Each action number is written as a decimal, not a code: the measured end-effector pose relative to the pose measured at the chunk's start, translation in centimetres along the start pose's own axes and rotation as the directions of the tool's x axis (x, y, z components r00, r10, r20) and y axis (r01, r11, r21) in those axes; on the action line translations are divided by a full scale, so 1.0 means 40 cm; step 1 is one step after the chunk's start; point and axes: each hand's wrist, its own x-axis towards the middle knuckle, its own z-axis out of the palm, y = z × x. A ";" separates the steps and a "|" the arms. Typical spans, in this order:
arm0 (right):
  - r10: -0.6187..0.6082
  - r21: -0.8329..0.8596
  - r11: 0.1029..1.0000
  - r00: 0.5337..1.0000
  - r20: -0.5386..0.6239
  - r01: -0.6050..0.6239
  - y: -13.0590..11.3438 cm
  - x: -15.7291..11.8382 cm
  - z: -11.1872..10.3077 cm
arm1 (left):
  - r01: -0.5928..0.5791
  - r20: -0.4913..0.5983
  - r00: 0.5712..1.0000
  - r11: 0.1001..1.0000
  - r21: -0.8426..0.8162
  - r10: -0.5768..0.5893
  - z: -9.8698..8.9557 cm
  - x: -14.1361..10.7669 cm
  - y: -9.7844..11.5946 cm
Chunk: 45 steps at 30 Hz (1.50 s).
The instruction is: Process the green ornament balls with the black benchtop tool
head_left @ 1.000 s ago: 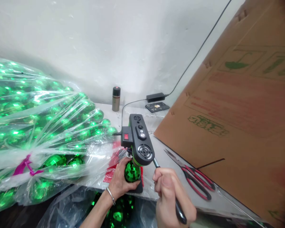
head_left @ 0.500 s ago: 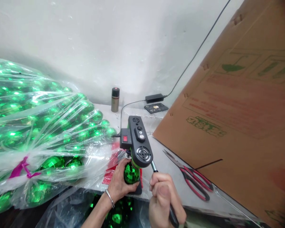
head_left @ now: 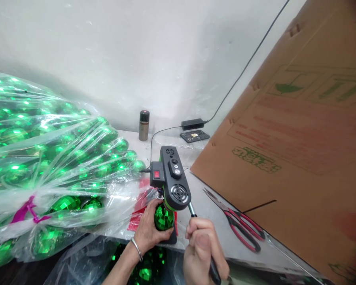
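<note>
A shiny green faceted bauble [head_left: 164, 217] sits under the head of a small black bench machine [head_left: 175, 174] with a red switch on its side. My left hand [head_left: 150, 227], a metal bangle at the wrist, is wrapped round the bauble from the left, with the thumb along its lower edge. My right hand [head_left: 203, 249] is closed on the black-gripped lever handle [head_left: 215, 272] that slopes down from the machine's right side. The top of the bauble is hidden by the machine head, so its contact there does not show.
A large tied plastic bag [head_left: 41, 158] of green baubles fills the left. Red-handled scissors [head_left: 240, 225] lie beside a leaning cardboard box [head_left: 284, 142]. Behind stand a spray can [head_left: 144, 126], a power adapter [head_left: 192, 124] and a phone [head_left: 194, 136]. More baubles [head_left: 145, 273] sit below the table edge.
My right hand and the lever handle have shifted very slightly left. My left hand keeps its hold on the bauble; the machine looks the same.
</note>
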 end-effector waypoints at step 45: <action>0.070 0.115 0.992 0.970 -0.232 -0.044 0.022 -0.022 0.050 | -0.031 0.041 0.999 0.999 -0.040 0.032 0.028 0.025 -0.007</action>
